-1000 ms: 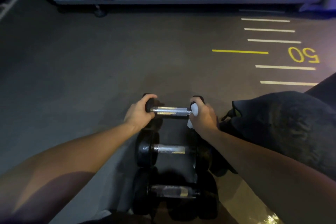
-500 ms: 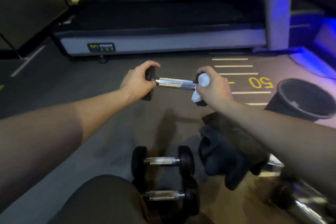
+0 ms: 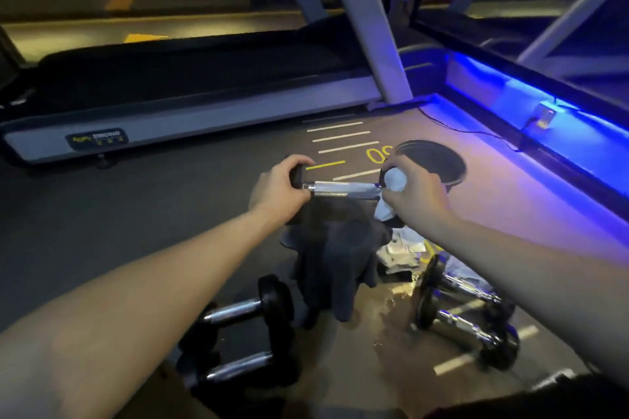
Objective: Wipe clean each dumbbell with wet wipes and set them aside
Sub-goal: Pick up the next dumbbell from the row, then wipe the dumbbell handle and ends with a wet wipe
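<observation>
Grey gym flooring (image 3: pixel 102 241) painted with white and yellow lines carries two black-headed dumbbells (image 3: pixel 238 337) nearest on the left and two more dumbbells (image 3: pixel 466 320) on the right, with a dark cloth (image 3: pixel 337 265) heaped between and beyond them. Above that cloth the held dumbbell (image 3: pixel 343 189) hangs level in the air: the left hand (image 3: pixel 277 189) has its grip curled round the left head, and the right hand (image 3: pixel 418 196) presses a white wet wipe (image 3: pixel 391 194) round the right head. Farther off sit a dark bin (image 3: pixel 439 160), a treadmill (image 3: pixel 190 119) and a blue-lit ledge (image 3: pixel 531 102).
</observation>
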`<action>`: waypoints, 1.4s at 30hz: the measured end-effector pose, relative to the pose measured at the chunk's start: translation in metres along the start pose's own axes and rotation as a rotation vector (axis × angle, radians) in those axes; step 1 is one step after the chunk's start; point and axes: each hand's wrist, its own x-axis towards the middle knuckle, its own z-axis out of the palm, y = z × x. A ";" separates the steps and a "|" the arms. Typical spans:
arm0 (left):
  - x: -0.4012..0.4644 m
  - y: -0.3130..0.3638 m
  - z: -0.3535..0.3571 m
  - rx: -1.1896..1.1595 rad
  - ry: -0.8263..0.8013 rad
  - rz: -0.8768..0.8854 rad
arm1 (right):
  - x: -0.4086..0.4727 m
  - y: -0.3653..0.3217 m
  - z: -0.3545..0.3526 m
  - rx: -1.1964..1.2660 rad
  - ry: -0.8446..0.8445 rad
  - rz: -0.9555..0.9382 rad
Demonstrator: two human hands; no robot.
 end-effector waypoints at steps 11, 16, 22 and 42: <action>0.030 -0.005 0.027 0.016 -0.023 -0.045 | 0.031 0.028 0.013 0.000 -0.035 0.024; 0.035 -0.027 0.028 0.067 -0.054 -0.036 | 0.036 0.030 0.033 -0.021 -0.095 0.026; 0.040 -0.039 0.024 0.113 -0.117 0.068 | 0.034 0.031 0.030 -0.065 -0.108 -0.008; 0.059 -0.076 0.012 -0.638 -0.736 -0.255 | 0.032 0.035 0.037 -0.104 -0.171 0.028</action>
